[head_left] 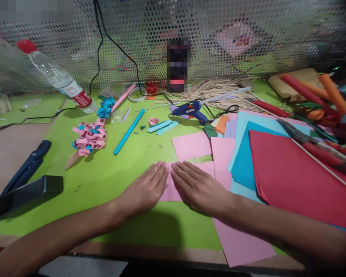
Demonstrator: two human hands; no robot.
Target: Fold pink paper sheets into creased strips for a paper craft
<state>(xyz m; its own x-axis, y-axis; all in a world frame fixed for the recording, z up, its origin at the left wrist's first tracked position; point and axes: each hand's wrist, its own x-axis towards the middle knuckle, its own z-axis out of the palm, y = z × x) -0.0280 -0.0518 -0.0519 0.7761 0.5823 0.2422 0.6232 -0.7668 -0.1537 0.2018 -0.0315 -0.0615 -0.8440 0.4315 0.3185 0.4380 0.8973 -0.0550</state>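
My left hand (pixel 147 187) lies with straight fingers on the left part of a pink paper sheet (pixel 170 194), just in front of me. On the right part of the same sheet my right hand (pixel 198 189) rests palm down, its fingers stretched out. A narrow strip of the paper, with a faint crease, shows between the fingertips; the rest is covered by my hands. Beyond my right hand lies a pink square (pixel 192 146). More pink paper (pixel 245 240) extends under my right forearm. Neither hand grips anything that I can see.
A blue glue gun (pixel 187 110) and a blue paper tube (pixel 129 132) lie farther back. To the left are a pink-and-blue paper craft (pixel 90 139), a bottle (pixel 60 82) and a black box (pixel 29 194). Red sheets (pixel 302 181) and pliers (pixel 314 148) occupy the right.
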